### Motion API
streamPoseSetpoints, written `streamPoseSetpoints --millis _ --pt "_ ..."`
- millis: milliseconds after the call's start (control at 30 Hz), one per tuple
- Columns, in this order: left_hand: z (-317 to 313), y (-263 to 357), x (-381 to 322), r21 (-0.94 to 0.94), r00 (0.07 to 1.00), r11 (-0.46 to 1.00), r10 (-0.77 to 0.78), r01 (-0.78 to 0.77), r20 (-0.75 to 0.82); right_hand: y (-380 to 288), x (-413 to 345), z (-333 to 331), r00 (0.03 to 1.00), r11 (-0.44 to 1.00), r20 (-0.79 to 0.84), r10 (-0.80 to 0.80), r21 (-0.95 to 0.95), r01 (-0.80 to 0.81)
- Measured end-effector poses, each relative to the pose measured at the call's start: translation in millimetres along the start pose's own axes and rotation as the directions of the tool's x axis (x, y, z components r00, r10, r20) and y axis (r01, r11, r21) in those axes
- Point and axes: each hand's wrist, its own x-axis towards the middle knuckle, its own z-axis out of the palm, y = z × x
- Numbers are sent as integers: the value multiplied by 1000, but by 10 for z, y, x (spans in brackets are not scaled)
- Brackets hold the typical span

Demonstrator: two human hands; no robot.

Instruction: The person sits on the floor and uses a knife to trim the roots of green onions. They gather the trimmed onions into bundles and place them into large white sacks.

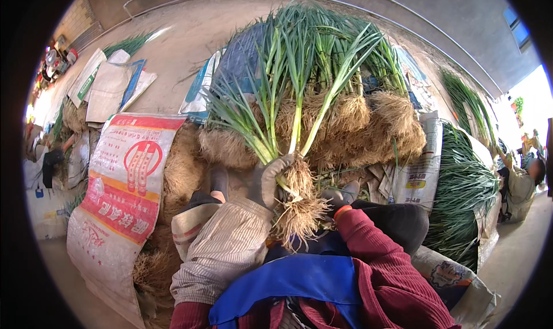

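Observation:
My left hand [273, 175], in a grey-brown glove, grips several long-leaved allium plants [296, 126], perhaps leeks or green garlic. Their leaves fan out away from me, and the shaggy tan roots [300, 219] hang toward my lap. Close to the right side of these roots is my right hand [333, 199], in a dark glove with an orange band at the wrist. Its fingers are partly hidden, so I cannot tell whether they hold anything. Just beyond lies a large heap of similar plants [319, 48], with its roots facing me.
A printed woven sack [125, 173] covers more rooted plants at left. Another leafy pile [464, 191] lies at right beside a folded sack [458, 281]. A person [520, 186] sits at far right, and another person's arm [69, 143] shows at far left.

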Motion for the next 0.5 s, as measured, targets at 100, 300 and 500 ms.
streamPoseSetpoints --millis 100,300,500 --pt "-91 -9 39 141 996 988 55 -65 70 60 -373 -125 996 991 92 -2 130 -10" --pt "-52 -17 -10 219 944 951 148 -218 296 -143 -614 -1736 683 811 -695 225 522 264" --pt "316 196 -212 227 997 971 62 -71 49 -540 -675 -2348 634 568 -768 91 563 600"
